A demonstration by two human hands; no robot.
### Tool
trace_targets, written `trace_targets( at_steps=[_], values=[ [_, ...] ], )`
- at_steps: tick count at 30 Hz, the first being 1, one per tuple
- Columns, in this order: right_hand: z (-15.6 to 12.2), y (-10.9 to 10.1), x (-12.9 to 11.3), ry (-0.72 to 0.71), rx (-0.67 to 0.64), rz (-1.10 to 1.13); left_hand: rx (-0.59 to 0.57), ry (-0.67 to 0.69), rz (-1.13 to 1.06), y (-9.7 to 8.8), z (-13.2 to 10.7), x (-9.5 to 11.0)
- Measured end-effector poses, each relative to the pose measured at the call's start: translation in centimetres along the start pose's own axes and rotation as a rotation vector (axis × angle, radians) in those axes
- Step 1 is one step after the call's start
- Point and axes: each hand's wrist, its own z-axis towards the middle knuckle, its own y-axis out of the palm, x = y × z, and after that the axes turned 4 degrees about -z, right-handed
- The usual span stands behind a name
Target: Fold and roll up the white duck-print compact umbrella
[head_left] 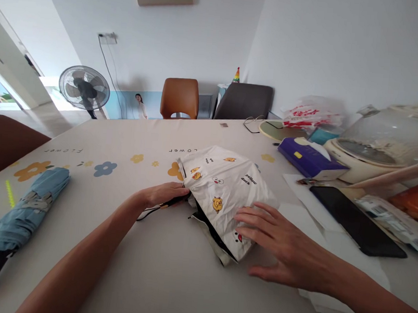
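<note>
A white umbrella (pixel 224 186) printed with yellow ducks lies on the table before me, its canopy loose and partly folded. Black lining shows between the fabric layers along its near edge. My left hand (pixel 166 194) is closed round the handle end, where a dark handle and a thin cord show beneath it; the fingertips are partly hidden by the fabric. With fingers spread, my right hand (pixel 278 244) rests lightly on or just over the right side of the canopy. A blue umbrella (pixel 33 210), rolled up with a black handle, lies at the left.
On the right are a black phone (pixel 358 221), white paper sheets (pixel 348 268), a purple tissue box (pixel 308 157), a large glass-topped appliance (pixel 380 136) and a plastic bag (pixel 312 112). Eyeglasses (pixel 253 124) lie near the far edge. Beyond stand chairs (pixel 180 98) and a fan (pixel 84 89).
</note>
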Motion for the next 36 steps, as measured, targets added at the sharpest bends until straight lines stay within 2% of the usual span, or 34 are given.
trace_targets(
  at_steps=[3,7,11,18,23,27,31,34,36],
  values=[
    [-0.5,0.6,-0.2,0.027,0.015,-0.028,0.006,0.017,0.017,0.0,-0.1,0.0],
    [0.0,1.3,-0.6,0.031,0.033,-0.016,0.010,-0.032,0.030,0.1,0.1,-0.2],
    [0.8,1.1,-1.0,0.000,0.014,0.006,0.003,-0.042,-0.015,0.1,0.2,-0.4],
    [0.9,0.6,-0.2,0.022,0.015,0.050,-0.014,-0.058,-0.079,0.0,0.1,-0.2],
    [0.7,0.5,0.5,-0.003,0.031,-0.025,-0.027,-0.045,-0.090,0.0,0.0,0.0],
    [1.8,-1.0,0.9,0.051,0.209,-0.091,-0.029,-0.038,-0.064,0.0,0.0,0.2],
    [5.1,-2.8,1.2,0.114,0.398,-0.191,-0.014,-0.040,-0.043,0.1,0.1,0.0],
    [8.6,-2.9,2.4,0.133,0.541,-0.307,-0.011,-0.044,-0.057,0.2,0.3,-0.2],
    [10.9,-2.1,3.8,0.164,0.587,-0.360,-0.008,-0.048,-0.061,0.2,0.3,-0.2]
  ],
)
